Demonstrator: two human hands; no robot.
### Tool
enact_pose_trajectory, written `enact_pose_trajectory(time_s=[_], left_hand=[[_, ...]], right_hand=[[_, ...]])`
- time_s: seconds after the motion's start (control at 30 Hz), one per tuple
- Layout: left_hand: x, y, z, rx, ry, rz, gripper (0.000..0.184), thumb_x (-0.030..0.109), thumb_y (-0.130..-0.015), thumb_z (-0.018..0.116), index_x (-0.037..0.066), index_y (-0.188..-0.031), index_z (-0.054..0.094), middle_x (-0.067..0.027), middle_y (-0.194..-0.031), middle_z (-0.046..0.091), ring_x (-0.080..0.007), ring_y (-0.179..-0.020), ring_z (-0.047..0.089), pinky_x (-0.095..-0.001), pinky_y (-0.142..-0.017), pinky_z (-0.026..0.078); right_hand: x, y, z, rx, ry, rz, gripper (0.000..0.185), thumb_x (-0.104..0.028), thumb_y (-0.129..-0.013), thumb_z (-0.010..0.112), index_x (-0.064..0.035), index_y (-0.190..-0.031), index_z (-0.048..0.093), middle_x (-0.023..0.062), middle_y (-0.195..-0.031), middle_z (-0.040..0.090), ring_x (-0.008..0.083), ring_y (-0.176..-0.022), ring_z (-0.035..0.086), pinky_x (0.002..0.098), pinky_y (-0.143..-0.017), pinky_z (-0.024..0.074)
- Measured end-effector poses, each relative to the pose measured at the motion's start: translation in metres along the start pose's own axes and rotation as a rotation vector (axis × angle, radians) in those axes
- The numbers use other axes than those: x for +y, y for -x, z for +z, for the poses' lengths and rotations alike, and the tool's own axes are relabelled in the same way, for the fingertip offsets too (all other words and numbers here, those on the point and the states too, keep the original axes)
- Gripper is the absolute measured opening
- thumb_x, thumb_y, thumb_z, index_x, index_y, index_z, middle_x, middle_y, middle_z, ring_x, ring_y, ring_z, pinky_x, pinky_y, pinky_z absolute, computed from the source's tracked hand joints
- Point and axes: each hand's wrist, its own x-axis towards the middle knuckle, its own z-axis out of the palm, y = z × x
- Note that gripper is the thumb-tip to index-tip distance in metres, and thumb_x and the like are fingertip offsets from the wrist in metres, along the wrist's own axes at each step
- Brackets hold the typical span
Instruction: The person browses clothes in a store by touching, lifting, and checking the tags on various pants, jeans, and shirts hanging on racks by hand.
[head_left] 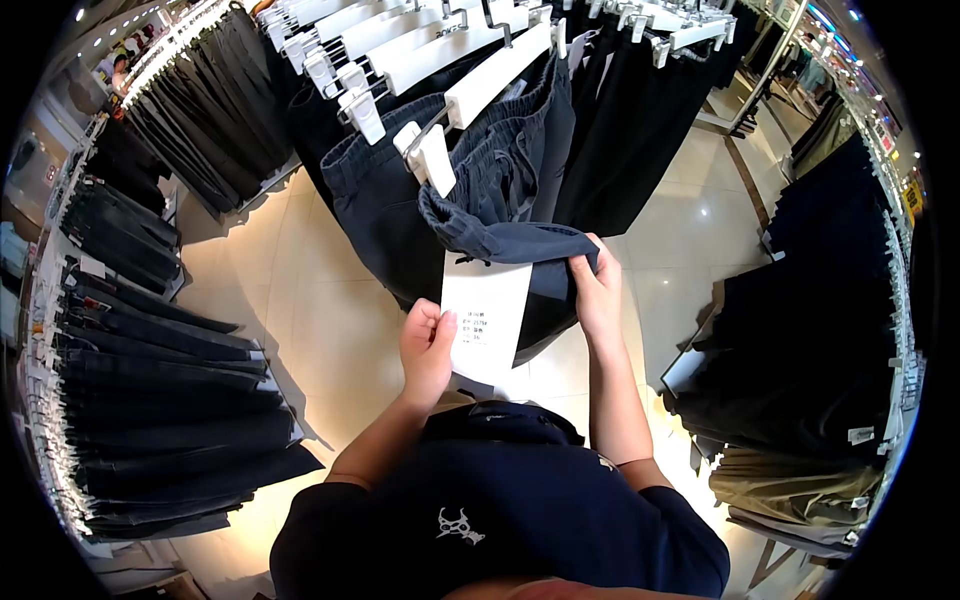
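A pale, shiny floor (300,250) spreads out under the grey pants (505,180). To the left of the grey pants, well apart from them, a long row of dark pants (170,420) hangs by the wall. To their right, also well apart, hangs another row of black pants (800,310), with some olive pants (790,490) at its near end. On the near side of the grey pants is a person in a dark blue top (500,510) with a small white picture on it. Just past the grey pants, on the right, a bunch of black trousers (635,130) hangs down. The grey pants hang in the middle, from a white hanger (500,75) above them, and more white hangers (400,35) sit close together behind it. A long white tag (490,310) hangs down in front of the grey pants. The right hand (598,285) pinches the stretchy waistband (530,242) of the grey pants and pulls it out to the right. The left hand (428,350) pinches the left edge of the tag, with the thumb in front and the fingers curled. A white clip (432,160) grips the top of the grey pants. Small black print (475,328) shows on the tag, too tiny to read well.
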Motion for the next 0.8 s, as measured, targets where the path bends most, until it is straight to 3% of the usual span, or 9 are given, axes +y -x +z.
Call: enact_pose_trajectory(time_s=[0.3, 0.4, 0.47, 0.5, 0.57, 0.6, 0.63, 0.7, 0.8], left_hand=[[0.002, -0.001, 0.004, 0.117, 0.083, 0.039, 0.017, 0.015, -0.090, 0.041, 0.005, -0.076, 0.041, -0.0001, -0.074, 0.052, -0.0022, -0.064, 0.044, -0.0174, -0.060, 0.038], [0.006, -0.003, 0.002, 0.109, 0.156, -0.031, 0.021, 0.021, -0.092, 0.036, 0.005, -0.078, 0.043, -0.0008, -0.077, 0.053, -0.0030, -0.066, 0.045, -0.0181, -0.061, 0.039], [0.017, -0.002, 0.007, 0.134, 0.180, -0.202, 0.026, 0.026, -0.092, 0.033, 0.006, -0.080, 0.044, -0.0014, -0.076, 0.053, -0.0048, -0.062, 0.047, -0.0194, -0.060, 0.041], [0.020, -0.002, 0.006, 0.164, 0.260, -0.316, 0.030, 0.030, -0.092, 0.032, 0.007, -0.081, 0.046, -0.0003, -0.066, 0.050, -0.0065, -0.052, 0.046, -0.0205, -0.056, 0.040], [0.006, -0.006, -0.012, -0.271, 1.000, -0.434, 0.030, 0.031, -0.093, 0.029, 0.008, -0.082, 0.046, 0.0016, -0.053, 0.041, -0.0075, -0.042, 0.040, -0.0211, -0.052, 0.037], [-0.002, -0.005, -0.011, -0.301, 1.268, -0.528, 0.023, 0.024, -0.093, 0.030, 0.008, -0.085, 0.044, 0.0021, -0.046, 0.033, -0.0082, -0.037, 0.035, -0.0216, -0.050, 0.035], [-0.007, -0.004, -0.013, -0.333, 1.428, -0.603, 0.012, 0.014, -0.090, 0.033, 0.006, -0.086, 0.041, 0.0016, -0.045, 0.035, -0.0087, -0.036, 0.037, -0.0222, -0.050, 0.036], [-0.011, -0.003, -0.008, -0.445, 1.699, -0.701, 0.005, 0.009, -0.087, 0.035, 0.006, -0.086, 0.039, 0.0009, -0.046, 0.039, -0.0091, -0.037, 0.041, -0.0219, -0.050, 0.037], [-0.011, -0.002, -0.004, -0.490, 1.759, -0.744, 0.007, 0.011, -0.087, 0.036, 0.006, -0.085, 0.039, 0.0005, -0.045, 0.041, -0.0093, -0.037, 0.044, -0.0217, -0.048, 0.038]], right_hand=[[0.005, -0.003, 0.006, -0.047, -0.074, 0.016, 0.017, -0.015, -0.087, 0.047, 0.0003, -0.082, 0.053, -0.0011, -0.077, 0.052, 0.0057, -0.074, 0.045, 0.0192, -0.071, 0.0366], [0.010, -0.003, 0.006, -0.042, -0.023, 0.009, 0.016, -0.014, -0.087, 0.047, 0.0000, -0.081, 0.051, -0.0016, -0.074, 0.050, 0.0057, -0.072, 0.043, 0.0190, -0.069, 0.0358], [0.011, -0.003, 0.006, -0.044, -0.009, -0.001, 0.016, -0.014, -0.087, 0.047, 0.0004, -0.082, 0.052, -0.0013, -0.075, 0.050, 0.0060, -0.073, 0.044, 0.0192, -0.070, 0.0359], [0.011, -0.003, 0.007, -0.036, 0.006, -0.016, 0.016, -0.014, -0.087, 0.047, 0.0008, -0.082, 0.052, -0.0009, -0.076, 0.051, 0.0064, -0.073, 0.044, 0.0194, -0.070, 0.0361], [0.012, -0.004, 0.008, -0.040, 0.002, -0.010, 0.016, -0.014, -0.087, 0.047, 0.0013, -0.084, 0.052, -0.0004, -0.077, 0.052, 0.0068, -0.075, 0.045, 0.0195, -0.071, 0.0364], [0.013, -0.004, 0.008, -0.042, 0.001, -0.003, 0.016, -0.014, -0.087, 0.047, 0.0018, -0.086, 0.052, 0.0001, -0.078, 0.053, 0.0071, -0.076, 0.046, 0.0196, -0.072, 0.0366], [0.013, -0.004, 0.009, -0.047, -0.004, -0.001, 0.016, -0.014, -0.087, 0.047, 0.0018, -0.086, 0.052, 0.0001, -0.078, 0.053, 0.0071, -0.076, 0.046, 0.0196, -0.072, 0.0366], [0.009, -0.005, 0.010, -0.065, 0.014, 0.005, 0.017, -0.014, -0.086, 0.047, 0.0026, -0.089, 0.053, 0.0010, -0.080, 0.054, 0.0076, -0.078, 0.046, 0.0199, -0.074, 0.0370], [0.009, -0.005, 0.012, -0.067, 0.030, 0.006, 0.015, -0.011, -0.085, 0.048, 0.0031, -0.088, 0.052, 0.0018, -0.079, 0.054, 0.0076, -0.077, 0.047, 0.0203, -0.073, 0.0379]])
